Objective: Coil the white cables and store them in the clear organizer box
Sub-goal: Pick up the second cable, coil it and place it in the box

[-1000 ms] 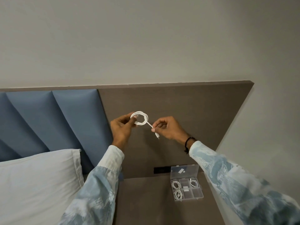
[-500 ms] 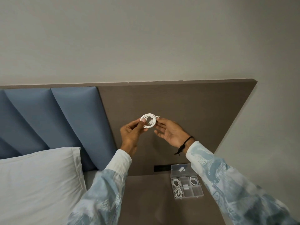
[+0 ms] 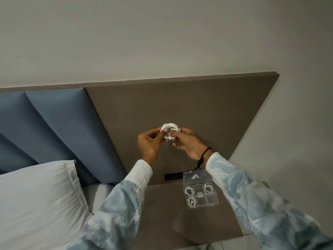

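Note:
A white cable (image 3: 169,127) wound into a small coil is held up in front of the brown headboard panel. My left hand (image 3: 150,144) pinches the coil's left side. My right hand (image 3: 189,142) holds its right side, with fingers at the loose end under the coil. Below, the clear organizer box (image 3: 209,200) lies on the brown bedside table with its lid (image 3: 196,176) open. Three of its compartments hold coiled white cables (image 3: 188,191), and a small white piece sits in the middle one.
The brown bedside table (image 3: 162,213) runs under both arms. A white pillow (image 3: 39,201) lies at the left, against blue headboard cushions (image 3: 63,127). A black slot (image 3: 173,177) sits in the panel beside the box lid.
The cable's loose end has been drawn in against the coil. My right hand has closed onto the coil beside the left, and both hands have shifted right.

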### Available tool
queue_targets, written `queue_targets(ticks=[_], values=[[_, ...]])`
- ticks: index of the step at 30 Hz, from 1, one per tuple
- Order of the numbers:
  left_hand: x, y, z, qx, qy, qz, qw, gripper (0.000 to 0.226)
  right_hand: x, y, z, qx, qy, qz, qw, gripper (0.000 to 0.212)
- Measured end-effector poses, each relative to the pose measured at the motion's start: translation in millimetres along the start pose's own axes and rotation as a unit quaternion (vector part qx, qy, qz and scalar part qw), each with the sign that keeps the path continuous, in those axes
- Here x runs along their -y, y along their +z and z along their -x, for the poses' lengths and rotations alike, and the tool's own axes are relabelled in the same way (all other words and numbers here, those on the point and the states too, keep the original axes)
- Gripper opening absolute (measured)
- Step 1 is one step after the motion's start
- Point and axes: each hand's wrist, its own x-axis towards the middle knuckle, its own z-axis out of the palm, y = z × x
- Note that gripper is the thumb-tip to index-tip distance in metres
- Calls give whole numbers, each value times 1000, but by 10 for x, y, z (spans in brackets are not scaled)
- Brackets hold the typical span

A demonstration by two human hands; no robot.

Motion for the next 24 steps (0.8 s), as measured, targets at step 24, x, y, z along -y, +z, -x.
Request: queue_targets(ticks=[24], values=[[4077, 1456, 756, 94, -447, 2, 890, 19, -3368, -3227, -1398, -171, 230, -33, 958, 15]])
